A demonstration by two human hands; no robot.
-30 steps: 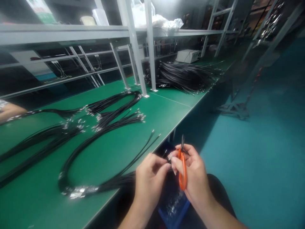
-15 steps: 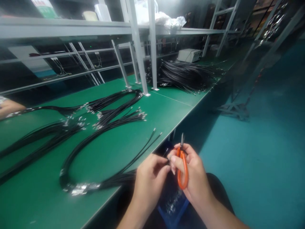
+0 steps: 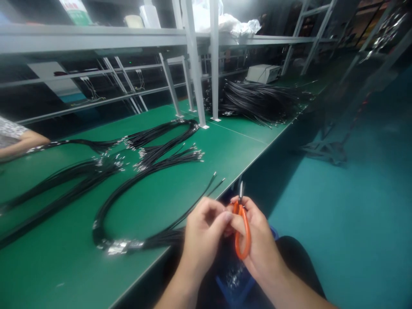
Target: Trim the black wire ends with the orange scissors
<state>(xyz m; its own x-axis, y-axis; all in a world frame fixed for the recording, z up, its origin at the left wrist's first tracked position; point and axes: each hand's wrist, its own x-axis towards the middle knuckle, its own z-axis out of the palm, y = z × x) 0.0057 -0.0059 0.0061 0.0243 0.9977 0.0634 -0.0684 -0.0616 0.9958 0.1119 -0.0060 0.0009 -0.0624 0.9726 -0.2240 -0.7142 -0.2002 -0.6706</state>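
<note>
Orange-handled scissors [image 3: 247, 234] sit in my right hand [image 3: 262, 240], with their short metal blades pointing up and away. My left hand [image 3: 204, 234] is closed in a pinch right beside the right fingertips; whatever lies between its thumb and forefinger is hidden. Close to my left hand, a bundle of black cables [image 3: 164, 238] runs off the table edge and passes behind the wrist. Two single cables with pale tips [image 3: 209, 189] stick out past that hand. Silvery wrapping [image 3: 119, 246] binds the bundle where it bends on the table.
More black cable bundles [image 3: 64, 184] lie across the green table [image 3: 154, 206]. A large cable pile [image 3: 260, 101] rests behind the shelf posts [image 3: 214, 64]. Below my hands is a blue bin [image 3: 234, 292] holding shiny scraps. Another person's arm [image 3: 30, 141] rests at the far left.
The view has shifted slightly, so the table things appear further right. My hands have drawn closer together, and the left fingertips now overlap the right ones. The scissors stay in my right hand.
</note>
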